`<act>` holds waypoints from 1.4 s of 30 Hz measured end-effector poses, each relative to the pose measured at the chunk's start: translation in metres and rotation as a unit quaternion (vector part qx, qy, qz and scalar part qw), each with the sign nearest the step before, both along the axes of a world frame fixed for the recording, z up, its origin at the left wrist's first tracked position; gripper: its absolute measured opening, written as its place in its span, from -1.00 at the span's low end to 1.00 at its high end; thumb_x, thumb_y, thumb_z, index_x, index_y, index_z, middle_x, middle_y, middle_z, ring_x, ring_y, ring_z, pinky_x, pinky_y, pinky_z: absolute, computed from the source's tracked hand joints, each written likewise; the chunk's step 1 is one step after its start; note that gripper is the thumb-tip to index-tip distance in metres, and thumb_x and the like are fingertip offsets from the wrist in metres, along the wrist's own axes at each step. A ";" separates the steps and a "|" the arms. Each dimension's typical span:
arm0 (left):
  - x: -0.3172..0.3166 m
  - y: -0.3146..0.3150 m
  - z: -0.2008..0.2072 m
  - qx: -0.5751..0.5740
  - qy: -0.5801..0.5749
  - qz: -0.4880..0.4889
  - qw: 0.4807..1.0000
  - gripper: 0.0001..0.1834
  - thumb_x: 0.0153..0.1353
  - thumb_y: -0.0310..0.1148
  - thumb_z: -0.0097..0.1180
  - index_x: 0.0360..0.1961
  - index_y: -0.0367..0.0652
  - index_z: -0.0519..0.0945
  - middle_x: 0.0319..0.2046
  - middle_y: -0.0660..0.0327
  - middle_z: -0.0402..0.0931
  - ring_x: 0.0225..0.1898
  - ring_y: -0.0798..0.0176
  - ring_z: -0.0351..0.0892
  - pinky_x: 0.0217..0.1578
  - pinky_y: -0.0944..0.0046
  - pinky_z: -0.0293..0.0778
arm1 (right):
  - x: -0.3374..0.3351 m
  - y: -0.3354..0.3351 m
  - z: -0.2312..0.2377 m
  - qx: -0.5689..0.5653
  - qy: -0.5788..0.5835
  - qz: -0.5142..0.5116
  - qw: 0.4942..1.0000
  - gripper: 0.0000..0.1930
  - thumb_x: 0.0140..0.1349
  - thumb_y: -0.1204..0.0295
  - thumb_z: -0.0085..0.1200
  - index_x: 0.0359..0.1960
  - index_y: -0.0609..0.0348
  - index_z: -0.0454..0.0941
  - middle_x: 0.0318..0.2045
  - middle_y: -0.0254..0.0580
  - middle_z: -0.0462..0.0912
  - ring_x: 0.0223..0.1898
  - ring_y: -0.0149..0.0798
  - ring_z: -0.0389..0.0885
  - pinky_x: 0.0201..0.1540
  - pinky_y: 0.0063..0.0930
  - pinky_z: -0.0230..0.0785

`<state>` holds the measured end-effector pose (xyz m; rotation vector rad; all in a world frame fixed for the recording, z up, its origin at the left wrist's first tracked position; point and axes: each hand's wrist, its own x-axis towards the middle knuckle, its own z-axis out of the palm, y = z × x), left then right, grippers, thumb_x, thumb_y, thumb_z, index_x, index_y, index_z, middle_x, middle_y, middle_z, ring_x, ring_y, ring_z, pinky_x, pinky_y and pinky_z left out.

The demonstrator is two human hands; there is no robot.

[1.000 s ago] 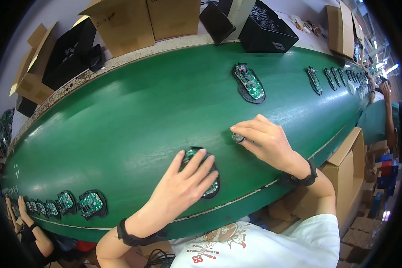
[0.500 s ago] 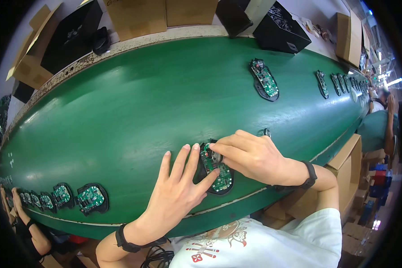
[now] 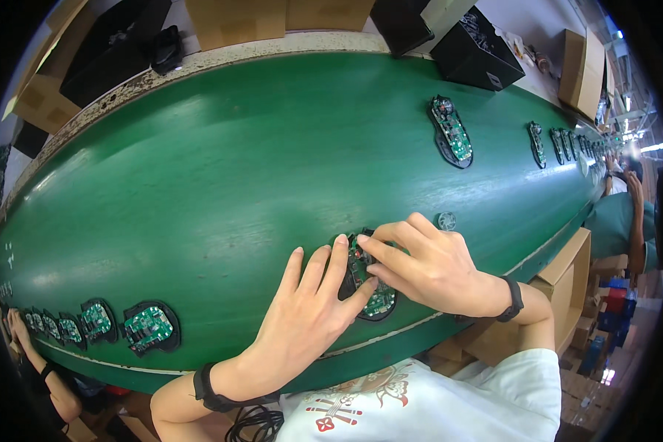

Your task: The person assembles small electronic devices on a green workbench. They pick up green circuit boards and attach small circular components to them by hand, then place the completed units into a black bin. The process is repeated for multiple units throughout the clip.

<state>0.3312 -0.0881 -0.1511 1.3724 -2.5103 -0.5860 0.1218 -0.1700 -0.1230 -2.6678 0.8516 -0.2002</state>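
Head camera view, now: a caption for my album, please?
Left hand and right hand at work on a circuit board atop a green surface.

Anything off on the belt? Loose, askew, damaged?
One thing: a small round part lies loose on the green belt, just beyond the right hand, apart from any board. The far ledge looks worn and brown-speckled in places. No spill shows.

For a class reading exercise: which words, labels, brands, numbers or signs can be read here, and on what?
None can be read clearly.
Shirt: printed pattern, any lettering too small.
Green belt: white marks at the left end, too blurred.
Black box, upper right: pale label, too small.
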 end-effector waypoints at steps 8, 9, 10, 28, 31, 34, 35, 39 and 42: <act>-0.001 -0.005 -0.001 0.019 0.008 -0.010 1.000 -0.29 -0.13 -0.21 0.51 0.17 0.24 0.61 0.32 -0.16 0.27 0.18 -0.07 0.42 0.24 -0.17 0.37 | 0.001 -0.001 -0.002 -0.006 0.012 -0.005 1.000 -0.57 0.08 0.38 0.32 0.01 0.25 0.62 -0.25 -0.32 0.56 -0.22 -0.31 0.51 -0.54 -0.50 0.45; -0.001 -0.006 -0.001 0.021 0.008 -0.012 1.000 -0.29 -0.14 -0.21 0.51 0.16 0.24 0.62 0.32 -0.16 0.27 0.18 -0.07 0.42 0.24 -0.16 0.37 | 0.002 -0.003 -0.002 0.005 0.016 -0.001 1.000 -0.57 0.08 0.38 0.32 0.00 0.25 0.62 -0.26 -0.32 0.55 -0.22 -0.31 0.50 -0.54 -0.50 0.45; -0.001 -0.007 0.000 0.022 0.009 -0.013 1.000 -0.29 -0.15 -0.22 0.51 0.16 0.24 0.62 0.32 -0.16 0.28 0.18 -0.07 0.42 0.24 -0.16 0.37 | 0.003 -0.006 -0.002 0.016 0.021 0.003 1.000 -0.58 0.08 0.38 0.32 0.00 0.25 0.62 -0.27 -0.32 0.54 -0.21 -0.31 0.50 -0.54 -0.50 0.45; -0.002 -0.014 -0.004 0.024 0.064 -0.008 0.998 -0.31 -0.21 -0.22 0.55 0.09 0.23 0.66 0.33 -0.09 0.26 0.24 -0.13 0.35 0.22 -0.17 0.37 | -0.005 0.020 -0.016 -0.171 0.004 -0.028 0.985 -0.52 -0.06 0.47 0.20 0.00 0.32 0.66 -0.13 -0.21 0.63 -0.31 -0.38 0.51 -0.59 -0.61 0.18; 0.001 -0.021 0.001 0.022 0.062 -0.019 0.998 -0.32 -0.19 -0.17 0.54 0.09 0.24 0.65 0.33 -0.06 0.25 0.28 -0.15 0.31 0.24 -0.19 0.35 | -0.002 0.018 -0.015 -0.150 0.013 -0.034 0.988 -0.53 -0.03 0.46 0.19 0.00 0.31 0.65 -0.11 -0.21 0.62 -0.31 -0.37 0.52 -0.56 -0.61 0.26; 0.001 -0.028 -0.001 0.031 0.061 -0.041 0.997 -0.34 -0.15 -0.15 0.52 0.10 0.27 0.64 0.32 -0.04 0.25 0.27 -0.15 0.32 0.26 -0.21 0.33 | -0.008 0.022 -0.008 -0.126 0.001 -0.033 0.991 -0.54 -0.06 0.48 0.21 -0.02 0.27 0.66 -0.16 -0.24 0.63 -0.32 -0.35 0.54 -0.53 -0.58 0.35; 0.001 -0.029 -0.003 0.034 0.062 -0.052 0.996 -0.34 -0.14 -0.14 0.52 0.10 0.28 0.64 0.32 -0.03 0.25 0.26 -0.14 0.32 0.26 -0.22 0.32 | -0.012 0.023 -0.004 -0.117 -0.007 -0.034 0.993 -0.55 -0.07 0.49 0.22 -0.03 0.26 0.67 -0.17 -0.25 0.64 -0.32 -0.34 0.54 -0.51 -0.57 0.38; 0.001 -0.028 0.003 0.018 0.023 -0.029 0.999 -0.34 -0.11 -0.19 0.49 0.13 0.35 0.63 0.21 0.00 0.35 0.11 -0.02 0.41 0.26 -0.22 0.34 | -0.021 0.011 0.006 -0.099 -0.024 -0.099 0.990 -0.58 -0.13 0.56 0.30 -0.12 0.15 0.70 -0.25 -0.34 0.65 -0.35 -0.29 0.55 -0.49 -0.47 0.47; 0.001 -0.009 0.010 -0.025 -0.054 -0.010 0.998 -0.39 0.01 -0.26 0.35 0.17 0.35 0.60 0.06 0.01 0.44 -0.05 0.08 0.44 0.26 -0.23 0.35 | -0.028 0.015 0.009 -0.024 -0.040 -0.107 0.993 -0.68 -0.08 0.56 0.34 -0.20 0.11 0.71 -0.30 -0.37 0.64 -0.37 -0.29 0.55 -0.51 -0.46 0.46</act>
